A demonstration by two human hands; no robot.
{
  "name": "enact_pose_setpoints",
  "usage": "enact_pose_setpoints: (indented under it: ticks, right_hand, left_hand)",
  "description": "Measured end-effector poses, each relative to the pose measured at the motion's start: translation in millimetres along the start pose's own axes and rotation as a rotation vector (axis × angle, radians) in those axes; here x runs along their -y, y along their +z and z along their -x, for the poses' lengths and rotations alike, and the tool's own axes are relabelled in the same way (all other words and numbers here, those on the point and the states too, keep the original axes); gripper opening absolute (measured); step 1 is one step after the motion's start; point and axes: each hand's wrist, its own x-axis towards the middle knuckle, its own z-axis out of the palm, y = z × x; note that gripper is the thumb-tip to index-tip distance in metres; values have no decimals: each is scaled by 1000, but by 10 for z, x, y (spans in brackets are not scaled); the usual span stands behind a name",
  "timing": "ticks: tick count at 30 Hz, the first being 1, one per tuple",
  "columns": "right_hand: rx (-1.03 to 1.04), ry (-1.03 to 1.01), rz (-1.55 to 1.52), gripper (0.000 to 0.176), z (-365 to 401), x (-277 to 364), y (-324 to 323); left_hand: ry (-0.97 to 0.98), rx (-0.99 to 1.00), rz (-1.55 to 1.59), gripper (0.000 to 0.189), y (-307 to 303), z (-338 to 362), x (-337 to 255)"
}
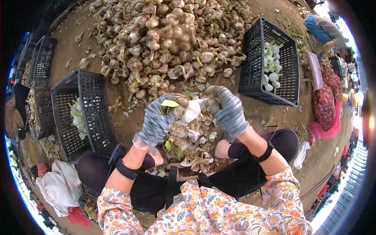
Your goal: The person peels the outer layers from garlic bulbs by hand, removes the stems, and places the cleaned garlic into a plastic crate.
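Note:
Both my hands wear grey gloves and meet around a garlic bulb (pixel 191 111) in the middle of the view. The bulb is white, with a green-yellow stem (pixel 170 103) beside my left fingers. My left hand (pixel 159 117) is closed round the stem side of the bulb. From the right, my right hand (pixel 227 111) pinches pale skin at the bulb's other side. Below them, peeled skins (pixel 192 147) lie heaped between my legs. A large pile of unpeeled garlic (pixel 156 43) rises just beyond my hands.
A black crate (pixel 291 64) with white bulbs stands at the right, another black crate (pixel 98 109) with bulbs at the left. Red net sacks (pixel 325 105) lie far right, near a bending person (pixel 327 31). White cloth (pixel 58 186) lies lower left.

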Motion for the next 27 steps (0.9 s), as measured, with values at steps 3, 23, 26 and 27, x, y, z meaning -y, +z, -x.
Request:
enact_pose_setpoints:
  ticks: [3,23,26,27]
  right_hand:
    - [251,-261,230,21,30,-30,-70]
    - [127,-389,374,46,147,242,91]
    - [35,-382,153,19,102,145,78]
    - [-30,-66,-77,18,81,168,69]
  left_hand:
    - [-77,-20,210,18,-5,2,16]
    - [-873,-344,981,17,122,152,304]
    - [-727,-359,772,15,214,147,183]
    - [-617,-374,634,13,221,133,146]
